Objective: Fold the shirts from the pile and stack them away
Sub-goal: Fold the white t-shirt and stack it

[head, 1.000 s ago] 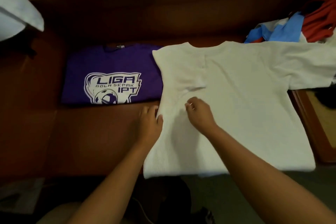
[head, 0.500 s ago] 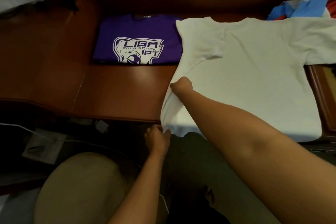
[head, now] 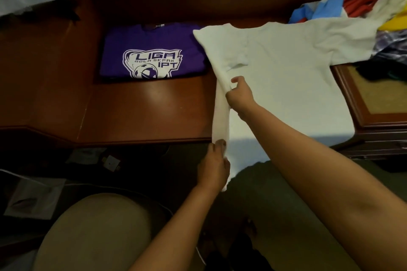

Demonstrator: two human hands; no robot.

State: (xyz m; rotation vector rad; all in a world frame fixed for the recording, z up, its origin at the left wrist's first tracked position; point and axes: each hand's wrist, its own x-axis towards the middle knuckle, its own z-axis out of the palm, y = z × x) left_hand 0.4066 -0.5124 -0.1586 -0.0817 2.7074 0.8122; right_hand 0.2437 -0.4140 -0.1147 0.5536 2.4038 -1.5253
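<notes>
Nearest, the left hand (head: 214, 165) now pinches the white T-shirt (head: 286, 86) at its hem, below the desk (head: 141, 112) edge, where a second ago it lay higher, while the right hand (head: 240, 94) pinches the raised left edge, starting the side fold, the folded purple shirt (head: 152, 50) and unfolded pile (head: 361, 2) beyond.

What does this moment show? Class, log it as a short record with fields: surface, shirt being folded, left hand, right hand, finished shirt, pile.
surface: brown wooden desk
shirt being folded: white shirt, spread flat, hem hanging over the desk's near edge
left hand: left hand pinches the shirt's left edge at the hem
right hand: right hand pinches the same edge higher up, below the sleeve
finished shirt: purple shirt, folded, logo up, left of the white one
pile: pile of coloured clothes, far right
</notes>
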